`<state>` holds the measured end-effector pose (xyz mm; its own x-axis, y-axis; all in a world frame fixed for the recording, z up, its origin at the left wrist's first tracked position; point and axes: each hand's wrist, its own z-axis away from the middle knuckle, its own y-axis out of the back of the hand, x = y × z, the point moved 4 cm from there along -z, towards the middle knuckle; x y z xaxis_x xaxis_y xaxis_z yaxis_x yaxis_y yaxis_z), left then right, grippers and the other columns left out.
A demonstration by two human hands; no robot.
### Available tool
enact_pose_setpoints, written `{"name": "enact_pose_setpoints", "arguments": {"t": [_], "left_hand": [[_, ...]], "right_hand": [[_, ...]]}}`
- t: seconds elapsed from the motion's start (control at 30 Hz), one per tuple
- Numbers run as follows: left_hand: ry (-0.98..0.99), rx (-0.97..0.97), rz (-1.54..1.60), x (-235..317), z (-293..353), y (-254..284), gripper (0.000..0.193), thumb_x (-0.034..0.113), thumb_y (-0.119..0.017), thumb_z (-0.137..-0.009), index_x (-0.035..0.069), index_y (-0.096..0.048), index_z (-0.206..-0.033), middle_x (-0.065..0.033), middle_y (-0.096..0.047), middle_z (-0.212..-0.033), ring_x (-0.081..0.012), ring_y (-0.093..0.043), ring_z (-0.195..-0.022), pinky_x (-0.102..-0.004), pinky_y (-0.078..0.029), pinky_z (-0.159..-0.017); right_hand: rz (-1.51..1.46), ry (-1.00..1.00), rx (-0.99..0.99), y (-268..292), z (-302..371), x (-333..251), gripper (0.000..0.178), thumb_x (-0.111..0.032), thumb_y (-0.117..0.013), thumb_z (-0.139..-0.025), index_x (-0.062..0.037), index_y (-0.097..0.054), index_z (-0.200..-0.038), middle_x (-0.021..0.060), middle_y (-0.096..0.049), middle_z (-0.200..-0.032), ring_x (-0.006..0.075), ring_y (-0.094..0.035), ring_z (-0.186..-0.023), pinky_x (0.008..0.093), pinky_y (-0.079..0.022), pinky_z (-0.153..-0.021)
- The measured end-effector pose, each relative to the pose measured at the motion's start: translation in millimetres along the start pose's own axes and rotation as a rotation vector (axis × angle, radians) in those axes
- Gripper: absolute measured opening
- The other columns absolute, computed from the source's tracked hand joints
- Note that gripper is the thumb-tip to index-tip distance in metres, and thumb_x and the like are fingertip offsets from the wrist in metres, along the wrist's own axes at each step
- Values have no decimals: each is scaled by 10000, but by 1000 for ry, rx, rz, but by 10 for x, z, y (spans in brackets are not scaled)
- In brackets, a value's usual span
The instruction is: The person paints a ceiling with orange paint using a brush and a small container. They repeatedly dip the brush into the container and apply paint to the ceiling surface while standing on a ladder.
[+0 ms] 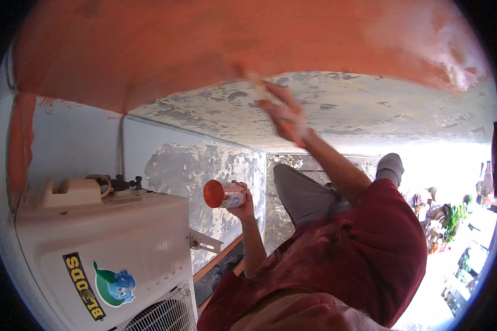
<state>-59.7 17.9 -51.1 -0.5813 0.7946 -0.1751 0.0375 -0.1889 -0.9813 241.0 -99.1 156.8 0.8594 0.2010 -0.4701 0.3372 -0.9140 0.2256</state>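
Note:
My left hand (242, 205) is wrapped round a small paint can (232, 195), tilted so that its orange-red mouth faces left. My right hand (284, 115), blurred by motion, grips a paintbrush (254, 83) by its pale handle. The brush's dark tip is at the orange-red painted part of the wall (165, 49), close to its lower edge; the blur hides whether the bristles touch. Orange-red smears show on my right hand near the wrist. Below the painted band, the wall surface (348, 99) is pale and patchy, with grey flaked areas.
A white air conditioner outdoor unit (105, 231) with stickers fills the lower left, its metal bracket (205, 241) jutting toward my left arm. A pipe (122, 146) runs up the wall behind it. Plants (455, 218) and clutter lie far below at the right in bright light.

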Motion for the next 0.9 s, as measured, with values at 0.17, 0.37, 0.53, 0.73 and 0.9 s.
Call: {"name": "enact_pose_setpoints", "arguments": {"t": [0.17,0.37,0.53,0.73,0.9], "left_hand": [[26,58,-66,-229,-62,75,649,411,-707,-825,43,-515,-1324,-161,-548,-1306,-339,-502,-1197,-464,-501,-905],[66,49,-56,-616,-152,-29,655,401,-710,-804,52,-511,-1321,-151,-548,-1306,-326,-496,-1198,-435,-491,-880],[67,-26,-6,-821,-112,-166,617,402,-714,-805,84,-540,-1305,-144,-550,-1313,-316,-474,-1219,-442,-485,-900],[-119,37,-106,-546,305,-183,651,486,-654,-824,61,-526,-1301,-149,-584,-1253,-334,-505,-1187,-434,-502,-847],[-219,132,-57,-166,790,-153,648,496,-636,-821,58,-533,-1288,-158,-591,-1240,-346,-527,-1135,-440,-509,-811]], "right_hand": [[844,-65,219,2100,865,-16,261,-57,-598,-924,-26,-649,-1178,212,-610,-1246,326,-585,-1175,390,-512,-937],[689,-161,726,2924,514,-276,238,-109,-519,-1004,23,-619,-1175,229,-543,-1306,294,-524,-1233,391,-497,-947],[-405,-263,1011,1709,671,447,406,-106,-602,-889,5,-484,-1262,158,-354,-1458,309,-454,-1272,528,-491,-943],[218,-28,361,-566,65,-239,324,-137,-778,-733,-143,-720,-1052,231,-328,-1446,445,-308,-1351,523,-300,-1086],[-30,96,-22,-1944,-638,-716,358,-97,-721,-707,-133,-692,-1062,246,-359,-1437,473,-338,-1321,535,-331,-1082]]}}
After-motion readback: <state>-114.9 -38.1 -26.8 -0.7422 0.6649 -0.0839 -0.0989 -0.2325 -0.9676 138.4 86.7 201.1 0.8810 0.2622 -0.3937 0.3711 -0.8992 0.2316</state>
